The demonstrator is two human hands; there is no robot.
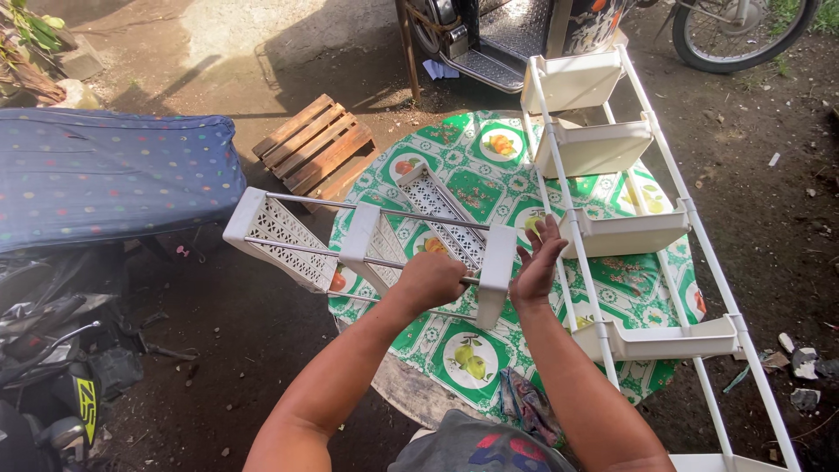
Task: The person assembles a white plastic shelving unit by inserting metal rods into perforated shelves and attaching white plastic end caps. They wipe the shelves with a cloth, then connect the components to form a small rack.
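A small white rack (288, 236) of perforated plastic shelves on thin metal rods lies on its side over a round table with a green fruit-print cloth (472, 188). My left hand (430, 278) is closed around one of the metal rods near the closest white shelf panel (495, 273). My right hand (537, 262) is flat and open, its palm pressed against the outer face of that panel. A loose perforated shelf (437, 205) rests on the cloth behind the rack.
A tall white shelf frame (612, 218) with several trays lies across the table's right side. A wooden pallet (319, 149) sits on the dirt behind. A dotted blue cushion (105, 175) and motorbike parts are left; vehicles stand at the top.
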